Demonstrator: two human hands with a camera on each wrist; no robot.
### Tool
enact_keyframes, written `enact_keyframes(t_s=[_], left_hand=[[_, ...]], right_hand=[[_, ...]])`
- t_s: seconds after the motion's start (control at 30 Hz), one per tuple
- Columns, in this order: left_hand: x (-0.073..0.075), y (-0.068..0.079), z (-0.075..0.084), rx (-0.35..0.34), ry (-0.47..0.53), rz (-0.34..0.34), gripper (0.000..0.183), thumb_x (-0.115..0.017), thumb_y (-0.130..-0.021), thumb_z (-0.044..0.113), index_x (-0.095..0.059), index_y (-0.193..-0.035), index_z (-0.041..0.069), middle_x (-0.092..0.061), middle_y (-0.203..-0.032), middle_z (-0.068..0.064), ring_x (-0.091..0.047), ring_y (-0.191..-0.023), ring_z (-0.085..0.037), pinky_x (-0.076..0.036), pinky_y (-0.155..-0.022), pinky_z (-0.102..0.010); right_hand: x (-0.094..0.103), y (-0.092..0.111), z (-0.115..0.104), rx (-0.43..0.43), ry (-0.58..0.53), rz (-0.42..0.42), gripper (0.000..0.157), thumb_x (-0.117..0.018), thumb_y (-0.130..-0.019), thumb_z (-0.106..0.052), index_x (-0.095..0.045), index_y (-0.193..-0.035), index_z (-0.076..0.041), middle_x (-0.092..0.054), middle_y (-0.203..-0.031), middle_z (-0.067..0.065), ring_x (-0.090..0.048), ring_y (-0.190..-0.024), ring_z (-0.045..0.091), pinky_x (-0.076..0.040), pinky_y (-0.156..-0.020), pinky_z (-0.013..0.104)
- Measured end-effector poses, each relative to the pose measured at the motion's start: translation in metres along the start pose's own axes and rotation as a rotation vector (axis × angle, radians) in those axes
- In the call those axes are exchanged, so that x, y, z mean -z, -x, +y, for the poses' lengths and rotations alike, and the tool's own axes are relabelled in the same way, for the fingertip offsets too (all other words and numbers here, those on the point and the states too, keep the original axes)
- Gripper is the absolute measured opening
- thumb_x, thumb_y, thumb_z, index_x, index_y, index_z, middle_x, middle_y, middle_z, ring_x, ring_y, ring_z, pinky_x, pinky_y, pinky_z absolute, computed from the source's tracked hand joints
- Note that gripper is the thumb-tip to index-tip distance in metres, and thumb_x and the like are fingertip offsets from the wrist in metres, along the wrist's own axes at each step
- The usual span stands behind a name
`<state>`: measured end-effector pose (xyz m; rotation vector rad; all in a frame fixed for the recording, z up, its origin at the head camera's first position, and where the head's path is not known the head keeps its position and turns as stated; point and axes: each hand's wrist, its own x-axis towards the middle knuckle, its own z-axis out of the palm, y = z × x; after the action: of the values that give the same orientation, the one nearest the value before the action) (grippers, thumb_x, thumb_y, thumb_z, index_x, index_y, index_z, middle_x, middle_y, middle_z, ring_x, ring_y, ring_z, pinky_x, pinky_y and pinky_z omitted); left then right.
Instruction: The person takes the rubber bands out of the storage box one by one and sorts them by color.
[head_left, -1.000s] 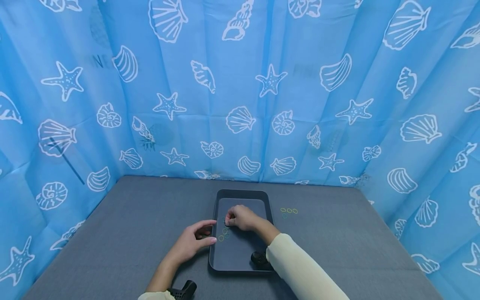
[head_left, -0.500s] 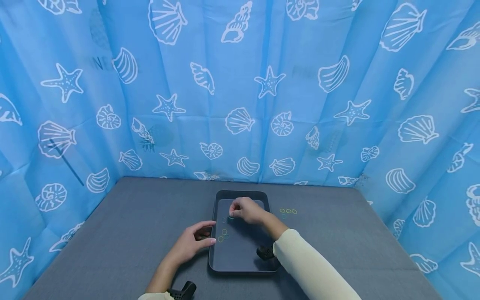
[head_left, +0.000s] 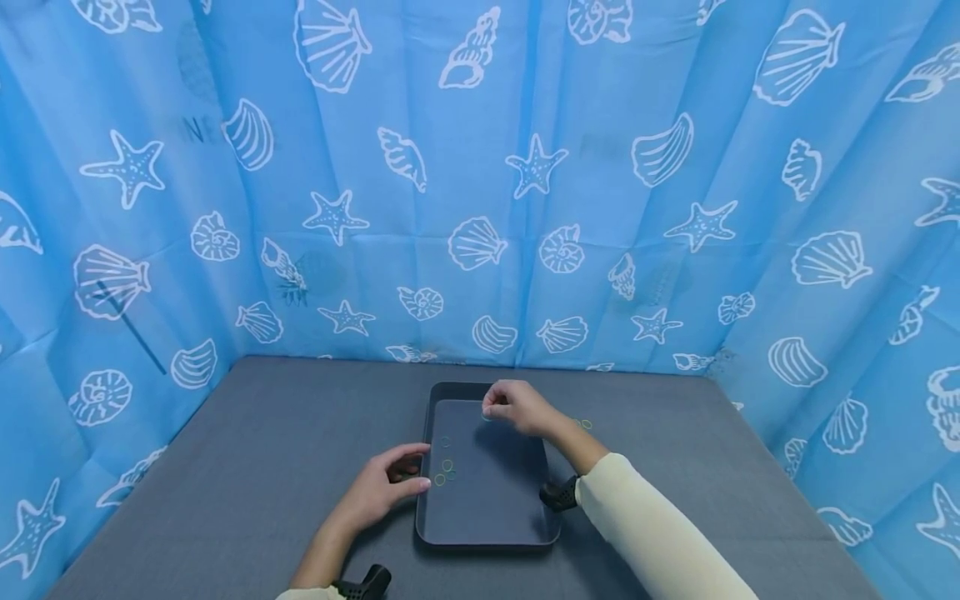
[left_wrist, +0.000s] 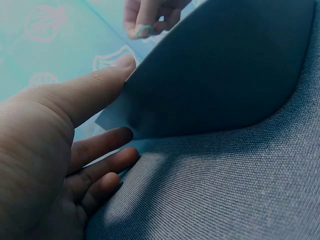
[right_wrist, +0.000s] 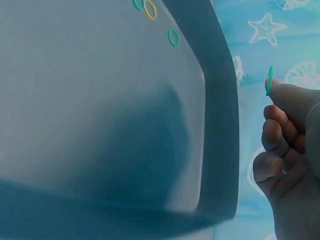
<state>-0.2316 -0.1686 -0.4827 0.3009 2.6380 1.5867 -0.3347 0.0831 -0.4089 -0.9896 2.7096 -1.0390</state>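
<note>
A small green rubber band [right_wrist: 270, 81] is pinched between the thumb and finger of my right hand [head_left: 517, 407], above the far right part of the dark grey tray [head_left: 487, 521]. My left hand [head_left: 378, 490] is at the tray's left side, thumb at the rim and the other fingers loosely extended by the outer wall. Inside the tray, near its left side, lie a green band [head_left: 446, 442], a yellow band [head_left: 447, 466], another yellow band [head_left: 440, 480] and a green one close by. The left wrist view shows the pinched band at my right fingertips.
Right of the tray, yellow bands [head_left: 587, 424] lie on the grey cloth-covered table [head_left: 675, 467], partly behind my right forearm. A blue curtain [head_left: 525, 275] with white shells stands around the table. Dark wrist devices [head_left: 558, 495] are on both wrists.
My right hand has lifted a green band from the group in the tray and carried it right and toward the far rim. The left hand has stayed at the tray's side.
</note>
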Motion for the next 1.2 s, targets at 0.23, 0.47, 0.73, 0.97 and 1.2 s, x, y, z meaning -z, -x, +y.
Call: enact_keyframes(t_s=[0.23,0.47,0.73,0.97,1.2], left_hand=[[0.001,0.002,-0.003,-0.017,0.007,0.005,0.049,-0.065,-0.073,0.037,-0.051,-0.119,0.025,-0.052,-0.114,0.002,-0.052,-0.094,-0.015,-0.040,-0.078,-0.039],[0.001,0.003,-0.003,-0.018,0.005,0.009,0.049,-0.065,-0.074,0.036,-0.050,-0.119,0.024,-0.052,-0.115,0.000,-0.052,-0.094,-0.015,-0.039,-0.079,-0.040],[0.001,0.003,-0.002,0.001,-0.002,0.002,0.049,-0.065,-0.074,0.036,-0.050,-0.119,0.026,-0.052,-0.114,0.002,-0.051,-0.095,-0.014,-0.039,-0.080,-0.039],[0.001,0.002,0.001,0.024,-0.003,0.007,0.049,-0.065,-0.073,0.037,-0.050,-0.119,0.029,-0.052,-0.114,0.003,-0.050,-0.095,-0.014,-0.039,-0.080,-0.040],[0.000,0.002,0.003,0.023,-0.009,0.003,0.048,-0.065,-0.073,0.038,-0.050,-0.118,0.029,-0.052,-0.113,0.003,-0.050,-0.096,-0.015,-0.039,-0.080,-0.040]], right_hand=[[0.009,0.009,0.012,-0.047,0.005,0.052,0.006,-0.056,-0.084,-0.015,-0.058,-0.078,-0.014,-0.053,-0.075,-0.004,-0.049,-0.065,0.012,-0.043,-0.057,0.028],[0.016,0.022,0.029,-0.064,0.002,0.096,0.007,-0.057,-0.083,-0.014,-0.058,-0.077,-0.014,-0.053,-0.074,-0.004,-0.048,-0.064,0.012,-0.042,-0.057,0.028],[0.025,0.042,0.044,-0.099,-0.024,0.112,0.006,-0.057,-0.083,-0.011,-0.057,-0.077,-0.010,-0.053,-0.073,-0.002,-0.048,-0.064,0.013,-0.042,-0.057,0.028],[0.027,0.058,0.060,-0.109,-0.014,0.142,0.006,-0.056,-0.084,-0.010,-0.056,-0.078,-0.008,-0.052,-0.074,-0.001,-0.048,-0.065,0.013,-0.042,-0.057,0.028],[0.028,0.075,0.075,-0.117,0.011,0.175,0.005,-0.057,-0.083,-0.009,-0.056,-0.078,-0.007,-0.052,-0.074,-0.001,-0.047,-0.064,0.013,-0.041,-0.058,0.029]])
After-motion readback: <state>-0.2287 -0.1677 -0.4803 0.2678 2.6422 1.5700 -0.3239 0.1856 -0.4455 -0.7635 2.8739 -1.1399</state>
